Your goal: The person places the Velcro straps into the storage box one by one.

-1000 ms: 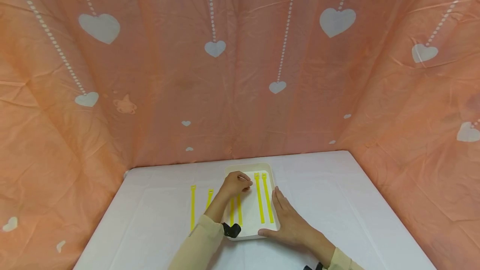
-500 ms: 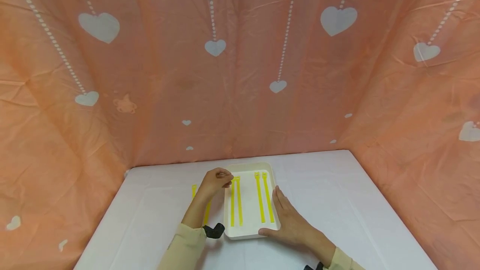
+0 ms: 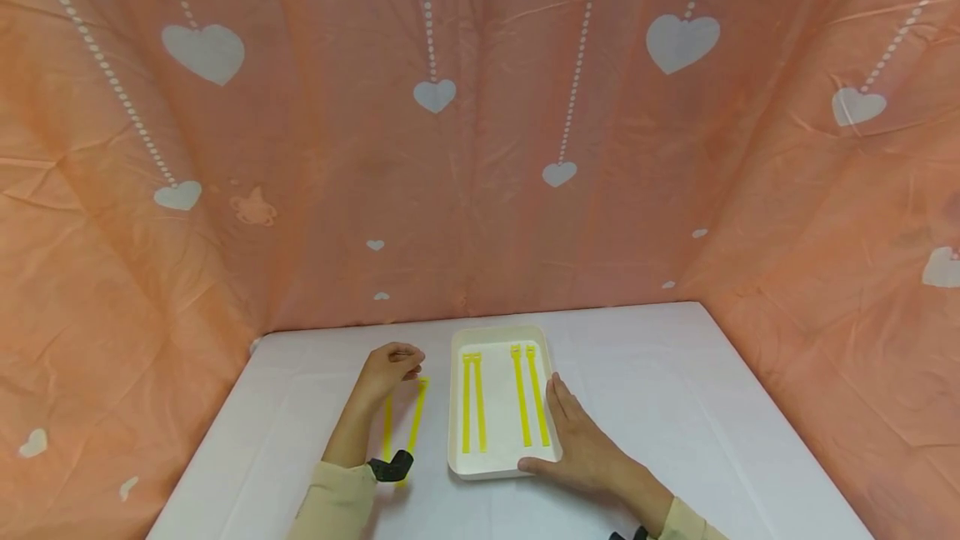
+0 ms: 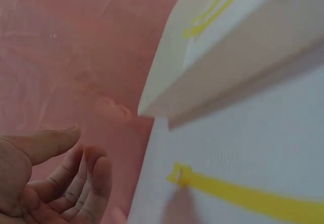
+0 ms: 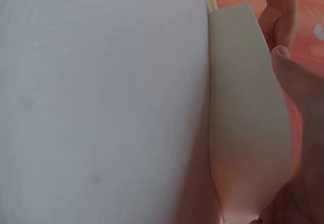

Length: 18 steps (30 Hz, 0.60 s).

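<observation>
A shallow white tray (image 3: 498,407) holds yellow slotted-head cable straps: two at its left (image 3: 467,407), two at its right (image 3: 521,398). My right hand (image 3: 588,448) rests on the tray's near right corner, fingers straight along the right side and thumb at the near edge. Over the table left of the tray is my left hand (image 3: 386,369), loosely bent. The left wrist view shows its thumb apart from the fingers, with nothing between them. Below it lie two more straps, one near the tray (image 3: 418,411) and one farther left (image 3: 387,427), both partly hidden by the hand and arm.
A white cloth covers the table (image 3: 645,382). Orange curtains (image 3: 480,257) printed with white hearts stand behind it and along both sides. A black wrist camera (image 3: 392,467) sits on the left wrist above the table.
My left hand has moved left from over the tray to over the straps on the table, uncovering the tray's left pair. My right hand and the tray have stayed put.
</observation>
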Each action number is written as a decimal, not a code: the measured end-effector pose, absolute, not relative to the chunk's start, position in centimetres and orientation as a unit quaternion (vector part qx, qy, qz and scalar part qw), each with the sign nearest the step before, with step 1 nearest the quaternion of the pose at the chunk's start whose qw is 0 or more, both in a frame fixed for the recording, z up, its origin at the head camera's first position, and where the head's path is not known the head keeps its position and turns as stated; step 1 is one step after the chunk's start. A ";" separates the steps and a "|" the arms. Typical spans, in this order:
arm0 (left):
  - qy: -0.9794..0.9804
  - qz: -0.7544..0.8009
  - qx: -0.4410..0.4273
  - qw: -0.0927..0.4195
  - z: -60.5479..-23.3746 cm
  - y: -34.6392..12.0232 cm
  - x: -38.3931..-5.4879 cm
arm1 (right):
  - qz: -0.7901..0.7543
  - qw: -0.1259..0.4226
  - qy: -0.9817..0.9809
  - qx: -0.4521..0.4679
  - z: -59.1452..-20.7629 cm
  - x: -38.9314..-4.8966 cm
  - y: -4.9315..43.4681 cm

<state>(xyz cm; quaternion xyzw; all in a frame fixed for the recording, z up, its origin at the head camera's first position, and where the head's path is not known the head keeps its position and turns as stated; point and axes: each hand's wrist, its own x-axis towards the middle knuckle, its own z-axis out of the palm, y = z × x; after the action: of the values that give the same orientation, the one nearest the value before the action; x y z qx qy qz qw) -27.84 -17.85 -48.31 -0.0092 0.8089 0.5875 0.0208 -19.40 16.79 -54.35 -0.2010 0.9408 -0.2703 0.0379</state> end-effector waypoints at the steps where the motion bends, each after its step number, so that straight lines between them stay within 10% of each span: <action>1: 0.812 0.583 -0.012 0.018 -48.4 -18.3 -27.8 | -0.270 0.037 0.941 -0.201 -54.3 -19.4 16.8; 18: 0.868 0.490 -0.072 -0.010 -51.8 -23.3 -26.6 | -0.276 -0.027 0.933 -0.230 -54.5 -18.9 16.8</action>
<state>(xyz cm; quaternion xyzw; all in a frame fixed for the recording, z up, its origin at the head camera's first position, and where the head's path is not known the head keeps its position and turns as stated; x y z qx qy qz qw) -26.55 -23.29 -51.83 -0.0723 0.8684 0.4905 -0.0098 -18.89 16.80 -54.45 -0.2296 0.9331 -0.2756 -0.0265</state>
